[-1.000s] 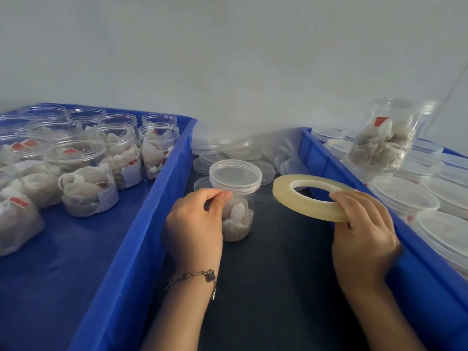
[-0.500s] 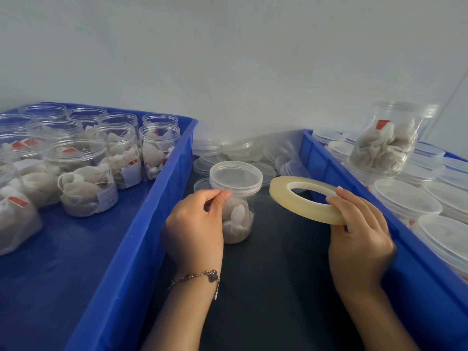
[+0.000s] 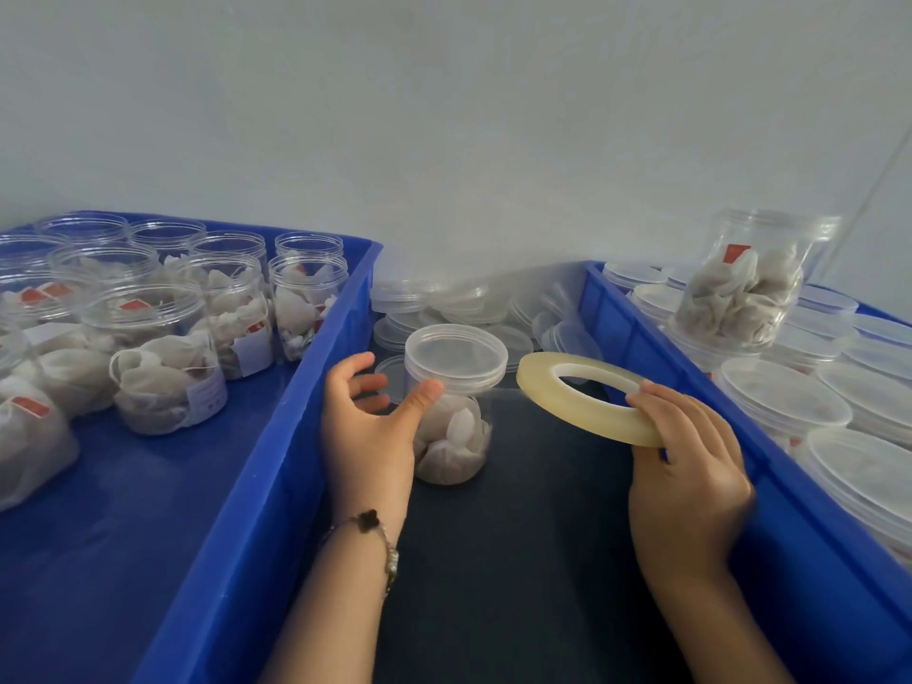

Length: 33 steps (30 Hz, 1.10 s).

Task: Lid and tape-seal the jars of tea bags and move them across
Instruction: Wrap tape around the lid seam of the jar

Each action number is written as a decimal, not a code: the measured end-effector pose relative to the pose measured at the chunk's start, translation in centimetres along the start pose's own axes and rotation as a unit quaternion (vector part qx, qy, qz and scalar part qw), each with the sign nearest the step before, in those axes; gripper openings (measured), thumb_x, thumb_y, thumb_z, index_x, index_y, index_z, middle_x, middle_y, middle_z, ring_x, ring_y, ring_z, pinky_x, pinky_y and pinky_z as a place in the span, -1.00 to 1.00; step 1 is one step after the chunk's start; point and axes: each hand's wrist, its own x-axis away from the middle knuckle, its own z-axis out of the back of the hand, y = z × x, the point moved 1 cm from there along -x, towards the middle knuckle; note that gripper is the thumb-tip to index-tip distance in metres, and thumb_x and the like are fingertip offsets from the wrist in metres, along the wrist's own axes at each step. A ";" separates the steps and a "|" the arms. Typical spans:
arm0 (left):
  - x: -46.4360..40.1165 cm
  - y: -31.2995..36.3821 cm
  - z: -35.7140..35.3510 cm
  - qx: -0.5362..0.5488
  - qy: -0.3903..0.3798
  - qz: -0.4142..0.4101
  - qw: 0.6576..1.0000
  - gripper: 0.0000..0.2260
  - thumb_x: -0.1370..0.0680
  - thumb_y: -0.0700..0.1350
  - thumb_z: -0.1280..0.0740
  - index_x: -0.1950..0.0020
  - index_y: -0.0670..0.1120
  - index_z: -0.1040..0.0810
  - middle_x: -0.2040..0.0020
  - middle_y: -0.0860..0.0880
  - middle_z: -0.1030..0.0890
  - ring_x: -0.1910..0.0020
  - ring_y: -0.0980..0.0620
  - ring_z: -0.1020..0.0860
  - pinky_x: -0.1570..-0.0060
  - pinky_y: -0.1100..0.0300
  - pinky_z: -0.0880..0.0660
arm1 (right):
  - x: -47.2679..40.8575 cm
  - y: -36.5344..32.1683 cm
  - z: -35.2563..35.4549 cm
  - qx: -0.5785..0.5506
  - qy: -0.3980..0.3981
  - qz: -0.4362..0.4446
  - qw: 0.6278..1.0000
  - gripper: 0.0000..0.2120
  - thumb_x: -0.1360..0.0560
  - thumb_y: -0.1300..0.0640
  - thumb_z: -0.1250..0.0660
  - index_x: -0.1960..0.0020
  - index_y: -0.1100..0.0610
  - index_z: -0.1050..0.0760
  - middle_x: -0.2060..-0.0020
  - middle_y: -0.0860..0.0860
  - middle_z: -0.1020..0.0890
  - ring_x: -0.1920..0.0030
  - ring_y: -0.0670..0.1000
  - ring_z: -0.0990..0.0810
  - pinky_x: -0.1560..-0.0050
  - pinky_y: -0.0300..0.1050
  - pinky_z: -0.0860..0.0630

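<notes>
A roll of tape (image 3: 589, 397) is gripped at its near edge by the curled fingers of the right hand (image 3: 688, 478) and is held tilted above the dark table (image 3: 518, 560), just to the right of a lidded jar (image 3: 454, 402). The left hand (image 3: 367, 427) is spread, its fingers relaxed; the thumb tip is laid against the rim of the jar's lid (image 3: 456, 357), and nothing is enclosed by it. The jar, filled with tea bags, is seen standing upright on the table between two blue bins. Open jars of tea bags are held in the left bin (image 3: 276, 436); lidded jars are held in the right bin (image 3: 789, 510). Loose lids (image 3: 444, 298) are heaped behind the jar.
</notes>
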 end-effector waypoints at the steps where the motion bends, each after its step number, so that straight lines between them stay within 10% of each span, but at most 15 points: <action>1: -0.1 -0.2 0.0 0.031 -0.028 0.021 0.999 -0.48 -0.35 -0.03 -0.52 -0.23 0.15 -0.39 -0.01 0.22 -0.52 0.03 0.25 -0.53 0.21 0.40 -0.39 | 0.0 0.0 0.0 0.002 0.000 0.001 1.000 -0.89 -0.46 0.33 -0.38 0.05 0.34 -0.65 0.09 0.21 -0.67 0.03 0.25 -0.63 0.00 0.03 -0.54; 7: -0.4 -1.5 0.0 0.054 -0.136 0.048 0.988 -0.09 -0.28 0.39 -0.17 -0.55 0.12 0.05 -0.29 0.27 -0.48 -0.22 0.40 -0.42 -0.24 0.41 -0.34 | -0.1 -0.1 0.0 0.009 0.011 -0.010 1.000 -0.83 -0.51 0.26 -0.29 0.07 0.30 -0.65 0.13 0.17 -0.67 0.02 0.24 -0.61 0.02 -0.06 -0.48; 11: 0.4 -2.1 -0.8 -0.009 -0.229 0.056 0.972 0.08 -0.27 0.16 -0.50 -0.52 0.19 0.20 -0.41 0.31 -0.16 -0.33 0.36 -0.16 -0.24 0.36 -0.13 | 0.0 -0.2 0.0 0.002 0.007 -0.014 1.000 -0.81 -0.51 0.24 -0.29 0.07 0.30 -0.65 0.13 0.18 -0.67 0.04 0.25 -0.60 0.04 -0.05 -0.48; 16: 1.0 -1.8 -1.1 -0.167 -0.164 0.002 0.972 -0.13 -0.18 0.16 -0.57 -0.39 0.12 -0.23 -0.22 0.14 -0.32 -0.12 0.20 -0.34 -0.01 0.28 -0.32 | -0.2 -0.2 0.3 0.006 0.009 -0.019 1.000 -0.86 -0.49 0.30 -0.32 0.09 0.30 -0.65 0.15 0.17 -0.66 0.05 0.24 -0.59 0.06 -0.06 -0.47; 33: 2.3 0.5 1.1 -0.022 -0.232 0.046 0.971 -0.29 0.03 0.31 -0.40 -0.08 0.12 -0.49 0.07 0.07 -0.59 0.15 0.19 -0.59 0.23 0.32 -0.44 | -0.4 -0.4 0.7 -0.011 -0.093 -0.073 0.993 -0.81 -0.33 0.44 -0.47 0.08 0.27 -0.63 0.22 0.11 -0.65 0.14 0.14 -0.60 0.25 -0.09 -0.53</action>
